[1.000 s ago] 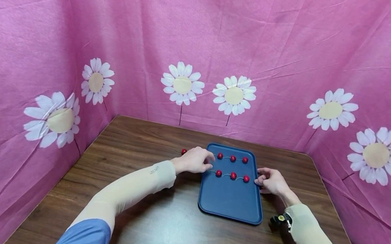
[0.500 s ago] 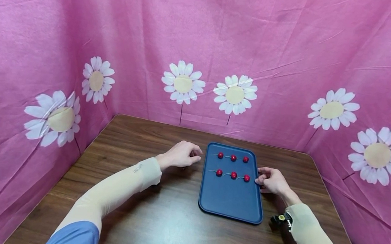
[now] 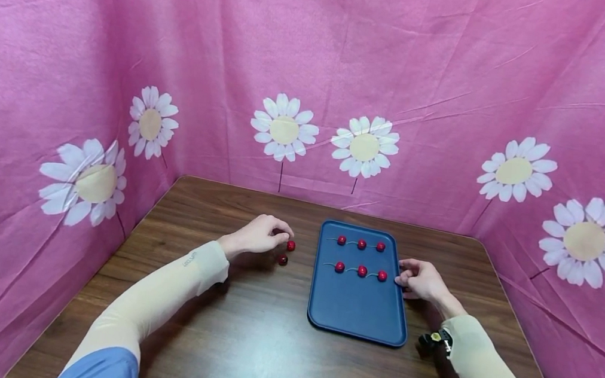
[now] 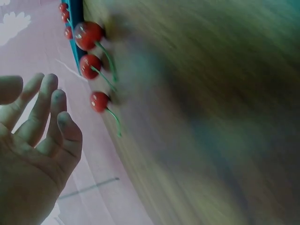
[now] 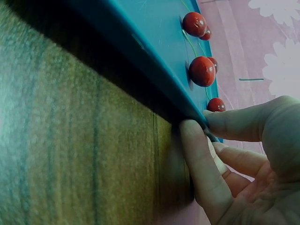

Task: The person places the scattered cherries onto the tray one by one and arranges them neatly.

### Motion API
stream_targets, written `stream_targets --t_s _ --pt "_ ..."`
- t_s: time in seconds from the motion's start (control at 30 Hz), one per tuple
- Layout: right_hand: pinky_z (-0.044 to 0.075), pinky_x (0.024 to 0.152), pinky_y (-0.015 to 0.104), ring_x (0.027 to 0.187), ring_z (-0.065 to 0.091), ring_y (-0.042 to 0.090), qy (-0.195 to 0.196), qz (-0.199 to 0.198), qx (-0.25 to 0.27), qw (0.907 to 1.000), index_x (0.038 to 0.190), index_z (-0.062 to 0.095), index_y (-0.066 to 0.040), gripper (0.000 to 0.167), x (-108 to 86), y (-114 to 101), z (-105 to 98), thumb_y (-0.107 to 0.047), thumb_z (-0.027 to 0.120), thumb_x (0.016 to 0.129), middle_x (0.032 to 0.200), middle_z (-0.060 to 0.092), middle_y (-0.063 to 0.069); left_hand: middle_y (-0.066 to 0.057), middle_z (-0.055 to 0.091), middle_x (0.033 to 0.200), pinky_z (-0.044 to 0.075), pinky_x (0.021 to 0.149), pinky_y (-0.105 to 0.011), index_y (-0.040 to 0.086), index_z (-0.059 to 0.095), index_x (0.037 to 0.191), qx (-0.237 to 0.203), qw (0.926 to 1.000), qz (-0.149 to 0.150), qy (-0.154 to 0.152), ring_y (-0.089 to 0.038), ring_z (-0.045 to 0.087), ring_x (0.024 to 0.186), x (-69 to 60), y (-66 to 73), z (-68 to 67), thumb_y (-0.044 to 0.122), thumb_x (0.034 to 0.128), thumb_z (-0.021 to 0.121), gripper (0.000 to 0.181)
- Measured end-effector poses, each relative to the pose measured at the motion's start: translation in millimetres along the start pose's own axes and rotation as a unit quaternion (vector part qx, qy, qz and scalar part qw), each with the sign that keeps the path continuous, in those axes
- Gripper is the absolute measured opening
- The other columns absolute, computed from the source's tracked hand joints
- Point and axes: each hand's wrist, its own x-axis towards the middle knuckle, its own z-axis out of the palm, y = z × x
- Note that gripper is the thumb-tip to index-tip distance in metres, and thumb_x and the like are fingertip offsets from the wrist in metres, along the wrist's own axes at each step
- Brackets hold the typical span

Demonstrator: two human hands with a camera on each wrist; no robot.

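My left hand (image 3: 259, 234) hovers over the table left of the tray, fingers loosely bent and holding nothing. Two red cherries (image 3: 291, 245) show by its fingertips in the head view. The left wrist view shows three cherries (image 4: 90, 66) with green stems on the wood, apart from the hand (image 4: 37, 154). My right hand (image 3: 424, 282) pinches the right rim of the blue tray (image 3: 356, 314) between thumb and fingers, as the right wrist view shows. On the tray lie two rows of three cherries (image 3: 362, 271), stems pointing left.
The brown wooden table (image 3: 263, 324) is enclosed by a pink curtain (image 3: 315, 46) printed with white daisies. A dark strap with a small device (image 3: 434, 338) sits at the right wrist, close to the tray's right side.
My left hand has drawn back leftward from the tray's left edge to the loose cherries, with two of them coming into view. The right hand and the tray stay put.
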Motion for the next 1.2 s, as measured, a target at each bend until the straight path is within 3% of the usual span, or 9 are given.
stream_targets --t_s 0.1,0.23,0.43,0.63,0.8,1.13,1.17,1.2 --pt "0.071 0.076 0.044 0.086 0.069 0.013 -0.001 -0.009 0.001 1.0000 0.156 0.048 0.017 0.057 -0.5 0.9 0.5 0.004 0.070 0.104 0.092 0.068 0.005 -0.005 0.084 0.124 0.058 0.097 -0.039 0.010 0.084 0.127 0.002 1.0000 0.005 -0.005 -0.014 0.070 0.102 -7.3 -7.0 -2.6 0.021 0.1116 0.065 0.026" --pt "0.071 0.074 0.043 0.085 0.069 0.012 0.001 -0.020 0.005 0.9998 0.153 0.048 0.019 0.057 -0.8 1.3 0.9 0.005 0.069 0.103 0.091 0.069 0.005 -0.005 0.085 0.124 0.060 0.101 -0.042 0.010 0.086 0.123 0.013 0.9998 0.016 -0.007 -0.019 0.074 0.110 -13.7 -17.0 -5.2 0.016 0.1081 0.069 0.023" --pt "0.071 0.076 0.044 0.085 0.069 0.012 -0.001 -0.021 0.005 0.9998 0.154 0.047 0.019 0.057 -0.2 1.8 0.4 0.005 0.070 0.103 0.091 0.070 0.005 -0.005 0.086 0.117 0.062 0.100 -0.039 0.012 0.088 0.117 0.033 0.9989 0.026 -0.023 -0.017 0.077 0.108 -18.1 -24.7 -4.4 0.013 0.0993 0.081 0.019" --pt "0.071 0.077 0.045 0.087 0.068 0.013 -0.003 -0.019 0.004 0.9998 0.155 0.046 0.019 0.059 0.8 3.6 0.1 0.004 0.070 0.103 0.092 0.068 0.006 -0.003 0.085 0.109 0.061 0.091 -0.029 0.017 0.091 0.111 0.030 0.9986 0.007 -0.042 -0.007 0.073 0.097 -17.5 -25.8 0.7 0.014 0.0953 0.087 0.016" --pt "0.071 0.077 0.045 0.087 0.069 0.013 -0.003 -0.019 0.008 0.9998 0.156 0.046 0.019 0.060 2.1 4.7 0.7 0.004 0.070 0.103 0.092 0.069 0.005 -0.001 0.084 0.110 0.061 0.092 -0.030 0.020 0.091 0.109 0.039 0.9981 -0.004 -0.048 -0.007 0.076 0.098 -14.5 -27.4 5.3 0.017 0.0923 0.090 0.016" --pt "0.071 0.076 0.044 0.085 0.068 0.012 -0.002 -0.024 0.008 0.9997 0.156 0.046 0.020 0.060 3.4 7.6 0.9 0.004 0.071 0.103 0.092 0.069 0.005 -0.002 0.082 0.106 0.059 0.088 -0.031 0.022 0.092 0.103 0.061 0.9977 0.002 -0.028 -0.014 0.076 0.098 -11.3 -25.1 13.1 0.022 0.0912 0.093 0.012" --pt "0.071 0.075 0.044 0.085 0.068 0.013 -0.002 -0.023 0.007 0.9997 0.155 0.046 0.020 0.060 3.5 7.8 0.9 0.004 0.071 0.103 0.092 0.069 0.005 -0.001 0.082 0.106 0.060 0.088 -0.032 0.023 0.092 0.102 0.061 0.9977 0.004 -0.028 -0.014 0.076 0.098 -10.0 -27.5 14.8 0.023 0.0912 0.093 0.011" --pt "0.071 0.075 0.044 0.085 0.068 0.013 -0.002 -0.022 0.008 0.9997 0.155 0.046 0.019 0.060 3.5 7.8 0.8 0.004 0.070 0.103 0.092 0.068 0.004 0.001 0.082 0.105 0.059 0.088 -0.032 0.024 0.092 0.101 0.061 0.9976 0.019 -0.024 -0.013 0.075 0.099 -6.7 -40.1 19.8 0.027 0.0917 0.093 0.009"
